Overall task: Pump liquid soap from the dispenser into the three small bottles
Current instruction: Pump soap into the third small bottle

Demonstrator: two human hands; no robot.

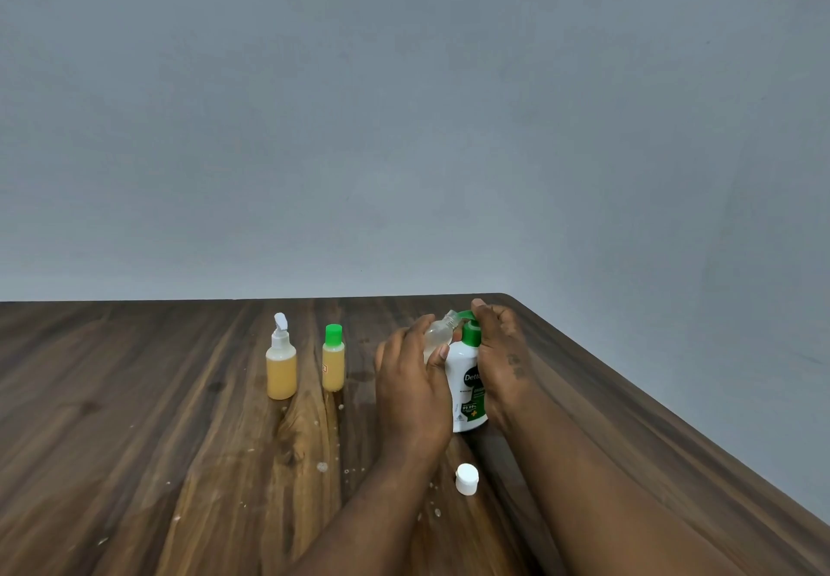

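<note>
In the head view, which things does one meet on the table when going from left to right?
Spray bottle, green-capped bottle, left hand holding the clear bottle, soap dispenser, right hand.

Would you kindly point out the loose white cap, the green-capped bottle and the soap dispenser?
white cap [467,473]: head view, on its rounded top.
green-capped bottle [333,371]: head view, on its yellow-filled body.
soap dispenser [465,391]: head view, on its white front label.

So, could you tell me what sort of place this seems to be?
Probably a plain room, perhaps at home. A wood-grain table stands by a bare grey wall, and on it are a soap dispenser, a spray-top bottle, a green-capped bottle and a white cap.
</note>
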